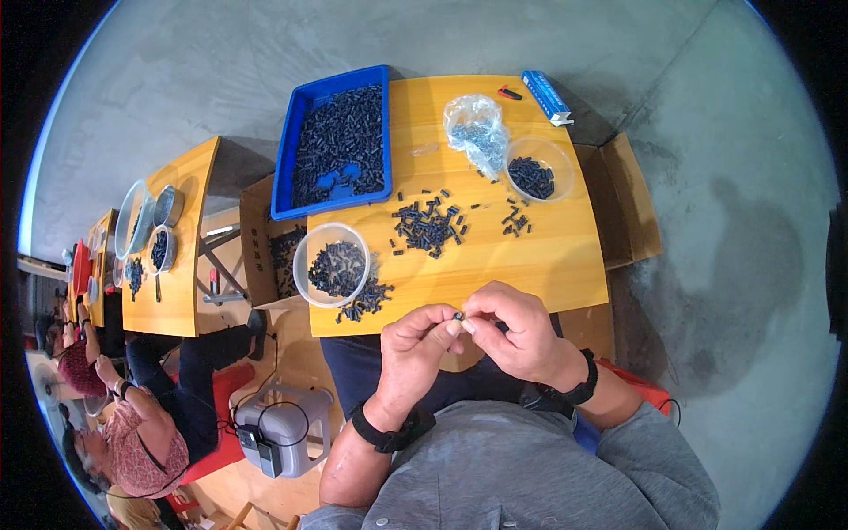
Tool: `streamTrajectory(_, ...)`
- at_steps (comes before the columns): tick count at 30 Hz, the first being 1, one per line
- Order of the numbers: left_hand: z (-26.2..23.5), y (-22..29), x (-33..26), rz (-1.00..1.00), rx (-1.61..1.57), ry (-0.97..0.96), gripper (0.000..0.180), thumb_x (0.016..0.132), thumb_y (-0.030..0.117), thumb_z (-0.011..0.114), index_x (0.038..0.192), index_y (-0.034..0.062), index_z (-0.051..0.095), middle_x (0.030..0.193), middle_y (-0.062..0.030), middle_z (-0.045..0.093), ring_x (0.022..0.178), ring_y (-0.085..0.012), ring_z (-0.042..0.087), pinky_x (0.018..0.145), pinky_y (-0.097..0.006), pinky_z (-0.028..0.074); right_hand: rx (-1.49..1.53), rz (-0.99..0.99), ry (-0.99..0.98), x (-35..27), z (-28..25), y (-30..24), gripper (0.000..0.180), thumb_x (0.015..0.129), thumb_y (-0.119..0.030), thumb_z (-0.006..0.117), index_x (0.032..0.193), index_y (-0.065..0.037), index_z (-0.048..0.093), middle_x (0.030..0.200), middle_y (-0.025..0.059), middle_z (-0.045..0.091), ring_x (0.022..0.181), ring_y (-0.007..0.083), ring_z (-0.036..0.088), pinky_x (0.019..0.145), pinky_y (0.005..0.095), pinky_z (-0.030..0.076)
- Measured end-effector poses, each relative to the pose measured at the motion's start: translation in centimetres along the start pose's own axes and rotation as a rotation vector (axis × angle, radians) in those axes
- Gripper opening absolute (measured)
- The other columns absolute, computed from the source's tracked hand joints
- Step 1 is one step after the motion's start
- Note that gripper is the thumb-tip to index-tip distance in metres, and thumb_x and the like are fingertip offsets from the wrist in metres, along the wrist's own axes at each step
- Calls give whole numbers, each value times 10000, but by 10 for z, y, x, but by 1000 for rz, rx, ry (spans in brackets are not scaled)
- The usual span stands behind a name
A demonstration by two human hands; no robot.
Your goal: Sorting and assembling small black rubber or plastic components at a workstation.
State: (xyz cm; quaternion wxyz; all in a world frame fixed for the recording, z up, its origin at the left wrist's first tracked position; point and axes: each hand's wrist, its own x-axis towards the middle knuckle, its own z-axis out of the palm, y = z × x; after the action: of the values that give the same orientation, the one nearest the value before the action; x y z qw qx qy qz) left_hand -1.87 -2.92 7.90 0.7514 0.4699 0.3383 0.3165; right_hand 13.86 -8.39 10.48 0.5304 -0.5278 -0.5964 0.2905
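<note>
Just past the near edge of the table, my left hand [413, 349] and my right hand [512, 331] meet fingertip to fingertip. Both pinch a small black cylindrical part [458, 316], mostly covered by the fingers. Ahead of them lies a loose pile of small black parts [428, 228]. A round clear tub [299, 265] holding similar pieces stands left of my hands, with more pieces [364, 303] spilled at its near side. A few scattered black pieces [517, 218] lie to the right of the main pile.
A blue tray [386, 141] full of black parts sits at the far left. Toward the far right are a clear plastic bag [473, 124], a second tub [565, 168], a red-and-black tool [510, 93] and a blue box [546, 97]. Other people [146, 442] sit leftward at another table [181, 283].
</note>
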Motion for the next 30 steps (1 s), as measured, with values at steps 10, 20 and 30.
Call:
streamTrajectory(10, -7, -5, 0, -4, 22, -44, 81, 883, -16, 619, 956, -21, 654, 804, -16, 659, 673, -63, 600, 624, -197, 491, -64, -102, -104, 8, -8, 0, 129, 784, 66, 619, 884, -14, 603, 774, 116, 594, 695, 279, 594, 586, 363, 474)
streamTrajectory(20, -6, -12, -5, -111, 3, -33, 91, 888, -30, 592, 956, -26, 652, 750, -15, 638, 656, -62, 580, 612, -202, 495, -116, -14, -140, -11, 0, 13, 156, 780, 31, 606, 926, -23, 599, 784, 126, 577, 709, 319, 598, 597, 389, 480)
streamTrajectory(30, -2, -17, 0, -161, 40, -57, 76, 886, -20, 595, 918, -19, 664, 755, -10, 640, 670, -62, 583, 638, -204, 493, -47, 52, -149, -10, -6, 22, 79, 815, 17, 596, 891, -4, 599, 789, 127, 594, 702, 284, 596, 605, 358, 470)
